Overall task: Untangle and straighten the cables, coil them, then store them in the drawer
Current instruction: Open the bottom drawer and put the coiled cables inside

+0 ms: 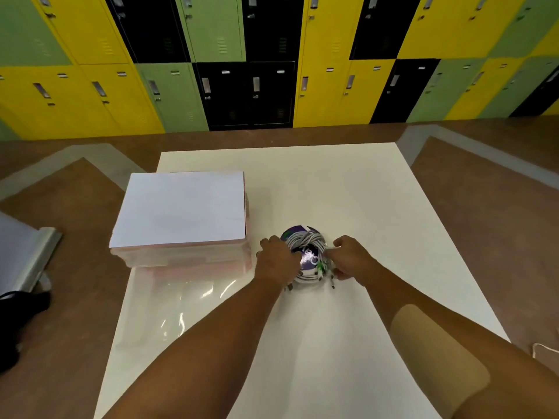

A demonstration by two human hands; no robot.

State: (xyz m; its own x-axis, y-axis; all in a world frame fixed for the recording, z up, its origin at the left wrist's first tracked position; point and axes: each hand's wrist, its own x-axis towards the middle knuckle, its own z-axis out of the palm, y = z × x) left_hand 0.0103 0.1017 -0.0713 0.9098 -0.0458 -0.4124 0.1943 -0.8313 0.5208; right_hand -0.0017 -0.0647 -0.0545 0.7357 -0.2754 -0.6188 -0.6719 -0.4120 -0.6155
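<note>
A bundle of white cables (pixel 307 240) lies looped on a round purple disc (pixel 308 258) on the white table (pixel 348 189). Several plugs, some with green ends (pixel 320 266), stick out at its near side. My left hand (pixel 276 260) rests on the bundle's left edge, fingers curled onto the cables. My right hand (pixel 352 257) pinches cable ends at the bundle's right side. To the left stands the drawer unit (pixel 181 207), a white-topped box with pinkish clear sides, its clear drawer (pixel 181 297) pulled out toward me.
Yellow, green and black lockers (pixel 257 62) line the far wall. The brown floor (pixel 484 176) surrounds the table. A grey metal object (pixel 27 252) and a dark shape (pixel 21 313) sit at the left. A white cord (pixel 541 349) lies on the floor at right.
</note>
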